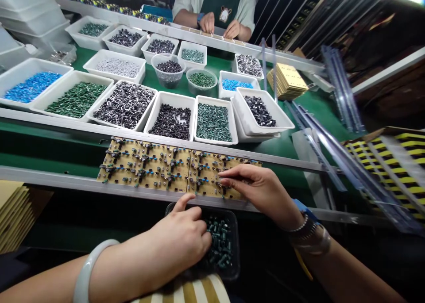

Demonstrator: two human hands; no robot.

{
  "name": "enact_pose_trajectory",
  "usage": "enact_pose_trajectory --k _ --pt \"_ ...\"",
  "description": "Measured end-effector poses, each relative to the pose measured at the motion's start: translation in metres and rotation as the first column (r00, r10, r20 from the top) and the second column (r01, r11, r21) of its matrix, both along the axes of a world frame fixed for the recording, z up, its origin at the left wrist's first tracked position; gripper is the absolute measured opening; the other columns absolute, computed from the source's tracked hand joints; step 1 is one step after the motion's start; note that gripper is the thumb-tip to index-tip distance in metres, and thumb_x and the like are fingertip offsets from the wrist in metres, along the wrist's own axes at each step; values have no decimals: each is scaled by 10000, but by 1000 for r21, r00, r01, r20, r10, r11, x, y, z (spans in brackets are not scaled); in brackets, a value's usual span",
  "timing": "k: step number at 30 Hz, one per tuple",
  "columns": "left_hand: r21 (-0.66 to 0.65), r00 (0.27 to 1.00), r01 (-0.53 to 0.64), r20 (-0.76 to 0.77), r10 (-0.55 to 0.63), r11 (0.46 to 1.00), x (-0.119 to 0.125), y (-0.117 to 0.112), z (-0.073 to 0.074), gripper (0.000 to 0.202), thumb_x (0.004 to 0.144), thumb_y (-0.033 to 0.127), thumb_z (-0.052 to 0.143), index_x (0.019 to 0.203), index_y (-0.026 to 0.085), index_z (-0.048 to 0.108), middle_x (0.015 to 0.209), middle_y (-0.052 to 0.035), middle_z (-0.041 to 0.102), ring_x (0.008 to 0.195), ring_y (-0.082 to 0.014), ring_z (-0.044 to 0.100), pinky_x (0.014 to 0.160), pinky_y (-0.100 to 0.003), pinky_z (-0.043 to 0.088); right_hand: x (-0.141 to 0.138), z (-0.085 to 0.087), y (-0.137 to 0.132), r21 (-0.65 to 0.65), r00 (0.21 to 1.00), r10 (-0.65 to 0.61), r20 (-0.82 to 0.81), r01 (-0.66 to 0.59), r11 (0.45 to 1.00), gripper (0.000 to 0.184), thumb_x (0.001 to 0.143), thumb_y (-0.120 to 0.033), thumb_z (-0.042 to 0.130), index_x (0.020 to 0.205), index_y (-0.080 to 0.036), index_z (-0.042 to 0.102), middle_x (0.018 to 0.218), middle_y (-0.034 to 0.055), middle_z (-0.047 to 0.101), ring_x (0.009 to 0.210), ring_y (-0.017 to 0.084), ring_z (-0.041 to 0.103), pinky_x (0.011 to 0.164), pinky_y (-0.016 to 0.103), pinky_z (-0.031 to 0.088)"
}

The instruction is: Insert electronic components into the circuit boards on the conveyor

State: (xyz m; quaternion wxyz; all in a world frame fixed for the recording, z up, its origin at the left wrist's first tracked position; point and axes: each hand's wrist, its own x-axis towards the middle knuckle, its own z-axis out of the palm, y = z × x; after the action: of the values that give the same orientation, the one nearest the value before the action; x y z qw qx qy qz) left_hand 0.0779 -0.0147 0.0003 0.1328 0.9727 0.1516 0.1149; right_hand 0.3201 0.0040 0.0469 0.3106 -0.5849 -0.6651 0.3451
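Head view, from the left: a stack of tan boards (13, 214) lies below the rail (66, 175), its surfaces too cut off to judge. Next, the left circuit board (155, 165) rests between the rails, dotted with dark, green and blue parts in repeating clusters; it looks largely filled, though whether every hole is taken is too small to tell. White trays (195, 98) of loose parts stand beyond it, well stocked, so supplies seem far from spent.

Near the middle, the left hand (189, 232) is over a black tub (236, 254) of dark green parts (222, 241), index finger stretched toward the board edge, the others curled; I cannot tell whether they grip anything. Just beside the left board sits the right circuit board (209, 179), also carrying many parts, its remaining gaps partly covered by the right hand (223, 178). That hand's thumb and index finger come close together at the board surface; any part between them is hidden. Work here appears well advanced but unfinished.
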Motion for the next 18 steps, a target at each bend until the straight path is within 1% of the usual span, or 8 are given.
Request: enact_pose_trajectory --k 2,4,8,9,11,13,15,18 --pt "6 1000 -15 2 15 1000 -1 1 8 169 962 201 653 796 222 628 747 29 574 772 -197 510 1146 -535 187 -1 1 1 75 991 61 117 -70 995 149 941 -252 716 1072 -228 783 1014 27 792 910 180 742 851 289 575" --pt "0 999 -33 9 33 999 -3 4 16 130 977 177 616 856 215 647 813 14 585 786 -199 518 1127 -498 218 -3 1 1 149 970 103 218 -137 979 174 965 -187 671 1116 -207 755 1064 37 781 961 176 733 901 287 563" --pt "-55 998 -64 8 65 996 -7 12 28 95 965 131 609 945 202 670 840 8 605 812 -213 536 1074 -463 256 -6 0 2 251 905 135 402 -251 935 133 972 -154 643 1079 -161 722 1009 68 749 940 202 710 889 324 563" --pt "-70 997 -73 15 75 995 -9 15 30 107 958 125 614 1000 200 678 858 3 621 828 -219 546 1056 -458 268 -7 0 3 261 885 145 442 -282 923 128 977 -154 632 1073 -151 717 991 76 737 932 213 701 877 339 564" --pt "-100 994 -92 57 98 991 -12 21 31 194 951 107 604 1104 198 680 906 -9 659 863 -228 567 1019 -448 284 -8 1 4 259 846 169 506 -336 906 133 989 -162 609 1073 -135 708 969 89 715 920 232 683 857 367 566" --pt "-138 983 -121 121 138 983 -16 30 33 255 962 76 563 1147 207 681 949 -12 695 882 -226 588 996 -444 284 -9 3 5 247 813 189 551 -375 893 137 995 -169 595 1072 -124 699 960 97 703 909 244 672 842 384 565" --pt "-175 966 -163 173 193 971 -21 39 34 258 992 76 537 1130 226 696 969 -3 728 884 -217 606 978 -436 286 -9 6 6 233 790 203 578 -399 887 129 995 -171 595 1059 -122 696 957 99 699 899 248 669 836 390 564" --pt "-196 929 -241 238 284 951 -28 52 36 161 1032 190 578 1067 247 724 942 19 764 869 -201 628 981 -430 285 -11 9 8 210 770 212 602 -409 888 118 994 -171 596 1039 -128 696 945 96 702 885 247 672 830 387 563"
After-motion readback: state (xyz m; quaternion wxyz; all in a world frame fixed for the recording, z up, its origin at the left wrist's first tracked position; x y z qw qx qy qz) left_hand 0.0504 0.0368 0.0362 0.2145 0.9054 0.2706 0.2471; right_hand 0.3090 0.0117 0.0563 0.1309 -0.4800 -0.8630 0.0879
